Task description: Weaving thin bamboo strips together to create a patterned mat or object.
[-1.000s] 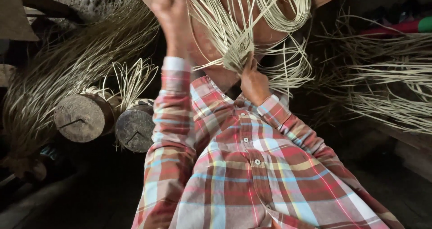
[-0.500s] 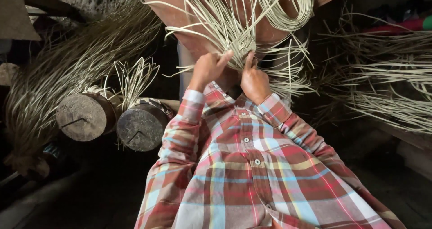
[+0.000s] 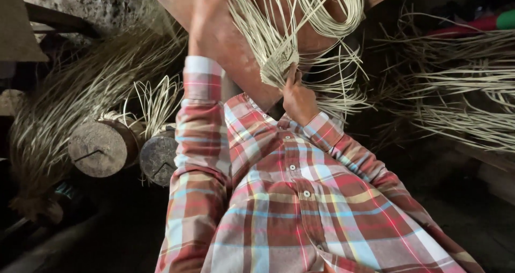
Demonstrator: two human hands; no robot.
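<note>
left hand (image 3: 206, 12), raised since a moment ago, is drawing cane strands (image 3: 257, 20) toward twelve o'clock; right hand (image 3: 298, 98) is pinching the woven knot (image 3: 278, 69).

Two hands — the left hand (image 3: 206, 15) raised, the right hand (image 3: 298, 98) at the woven start (image 3: 279, 69). One board (image 3: 230, 42) under the work. Two log rounds (image 3: 99, 149) side by side. Loose strips (image 3: 461, 96) — too many to count — lie in heaps on both sides.
</note>
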